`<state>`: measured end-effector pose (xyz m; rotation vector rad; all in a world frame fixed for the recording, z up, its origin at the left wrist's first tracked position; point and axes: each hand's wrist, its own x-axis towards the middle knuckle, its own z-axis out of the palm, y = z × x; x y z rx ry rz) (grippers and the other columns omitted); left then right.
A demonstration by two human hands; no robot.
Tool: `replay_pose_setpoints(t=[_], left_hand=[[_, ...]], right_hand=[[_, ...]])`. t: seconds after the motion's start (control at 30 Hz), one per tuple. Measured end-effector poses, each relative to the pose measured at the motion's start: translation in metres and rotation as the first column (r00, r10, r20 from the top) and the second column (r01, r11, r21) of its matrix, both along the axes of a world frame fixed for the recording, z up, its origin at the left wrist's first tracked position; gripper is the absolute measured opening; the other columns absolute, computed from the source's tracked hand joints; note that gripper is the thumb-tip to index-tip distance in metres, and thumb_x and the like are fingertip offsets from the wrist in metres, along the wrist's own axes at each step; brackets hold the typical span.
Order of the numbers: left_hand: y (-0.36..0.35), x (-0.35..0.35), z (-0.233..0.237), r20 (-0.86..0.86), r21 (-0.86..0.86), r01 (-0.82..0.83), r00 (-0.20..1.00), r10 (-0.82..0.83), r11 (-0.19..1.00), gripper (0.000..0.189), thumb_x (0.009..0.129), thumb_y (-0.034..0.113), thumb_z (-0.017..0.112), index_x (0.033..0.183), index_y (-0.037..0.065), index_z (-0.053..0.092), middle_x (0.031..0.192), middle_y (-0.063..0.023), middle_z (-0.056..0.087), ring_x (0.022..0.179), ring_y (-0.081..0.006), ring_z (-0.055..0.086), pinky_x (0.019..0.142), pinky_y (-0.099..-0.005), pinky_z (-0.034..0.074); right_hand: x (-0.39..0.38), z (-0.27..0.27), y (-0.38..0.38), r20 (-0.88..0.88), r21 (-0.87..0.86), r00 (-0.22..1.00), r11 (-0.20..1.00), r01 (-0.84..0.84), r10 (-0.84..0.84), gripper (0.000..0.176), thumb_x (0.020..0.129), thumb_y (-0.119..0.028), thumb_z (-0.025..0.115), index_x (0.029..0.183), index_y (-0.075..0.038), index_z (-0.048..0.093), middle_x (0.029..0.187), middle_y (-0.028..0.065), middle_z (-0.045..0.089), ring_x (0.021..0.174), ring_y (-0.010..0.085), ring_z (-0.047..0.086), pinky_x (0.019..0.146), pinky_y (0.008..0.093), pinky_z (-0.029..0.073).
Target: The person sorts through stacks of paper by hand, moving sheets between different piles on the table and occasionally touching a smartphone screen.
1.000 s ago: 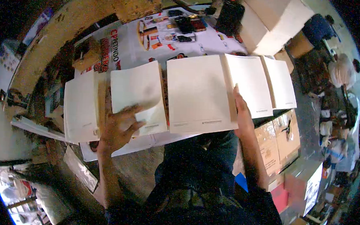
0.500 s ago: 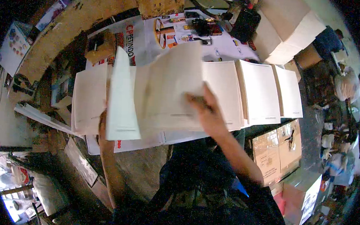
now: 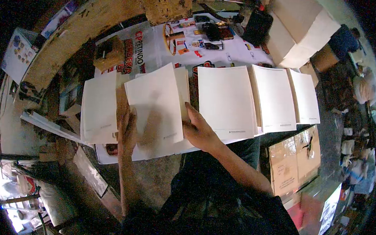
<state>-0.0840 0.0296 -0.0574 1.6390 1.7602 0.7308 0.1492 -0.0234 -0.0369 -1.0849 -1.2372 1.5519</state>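
My left hand's [image 3: 127, 125] at the left edge of the second-from-left paper stack [image 3: 157, 88] — can't tell if those fingers grip. Right hand's [image 3: 202, 133] at its right edge — fingers apart.

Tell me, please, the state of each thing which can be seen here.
Second stack from left: top askew
Left hand: at that stack's left edge, grip unclear
Right hand: at its right edge, grip unclear
Other four stacks: lying flat
Banner: spread out, partly covered
Brown carton, lower right: appears closed
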Motion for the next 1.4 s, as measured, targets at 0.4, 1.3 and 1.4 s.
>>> replay_pose_setpoints(t=[0.4,1.3,1.4], left_hand=[[-0.003,0.016,-0.011,-0.043,0.006,-0.006,0.999,0.006,1.0,0.047,0.097,0.032,0.046,0.134,0.002,0.043,0.129,-0.0172,0.046,0.114,-0.0307,0.043,0.092,-0.0431,0.037],[0.114,-0.211,0.0,-0.22,0.325,-0.201,0.934,0.281,0.924,0.045,0.089,0.026,0.062,0.127,0.003,0.052,0.126,-0.0165,0.049,0.118,-0.0277,0.046,0.096,-0.0404,0.041],[0.126,-0.218,-0.039,-0.492,0.287,-0.247,0.791,0.364,0.925,0.044,0.088,0.023,0.063,0.126,0.004,0.053,0.128,-0.0169,0.048,0.12,-0.0291,0.045,0.098,-0.0414,0.04]], right_hand=[[0.002,-0.028,-0.001,0.044,0.055,0.969,0.969,0.241,-0.244,0.06,0.094,-0.01,0.049,0.146,0.001,0.019,0.123,0.015,0.051,0.099,0.0158,0.054,0.086,0.0284,0.046],[0.086,0.04,-0.065,0.234,0.491,0.946,0.867,0.083,-0.224,0.024,0.087,-0.008,0.061,0.11,-0.003,0.056,0.098,0.0121,0.066,0.087,0.0202,0.066,0.069,0.031,0.058],[0.14,0.035,-0.082,0.418,0.513,0.774,0.827,0.231,-0.476,0.025,0.087,-0.012,0.063,0.11,-0.004,0.059,0.1,0.0094,0.067,0.092,0.0219,0.066,0.079,0.0321,0.056]])
